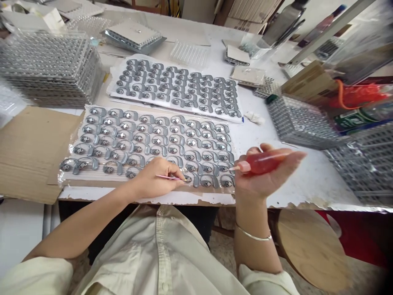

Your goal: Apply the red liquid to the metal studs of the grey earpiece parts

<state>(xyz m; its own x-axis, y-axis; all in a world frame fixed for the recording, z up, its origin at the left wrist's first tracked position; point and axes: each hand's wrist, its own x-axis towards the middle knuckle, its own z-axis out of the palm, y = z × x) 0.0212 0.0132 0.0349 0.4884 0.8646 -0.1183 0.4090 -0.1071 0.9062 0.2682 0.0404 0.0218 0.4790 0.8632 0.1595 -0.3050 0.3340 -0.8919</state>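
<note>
Near edge of the flat white tray (90,177): my left hand (156,177) pinches a thin pink stick (167,177), lying crosswise, tip at a grey hook-shaped piece (195,180); contact unclear. My right hand (258,184), farther from it, at the tray's right edge, grips a translucent red squeeze bottle (265,162), nozzle trayward. White tabletop (310,176) extends right of the tray.

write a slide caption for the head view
Left hand with a thin pink stick and right hand with a red bottle at rows of gray parts.
</note>
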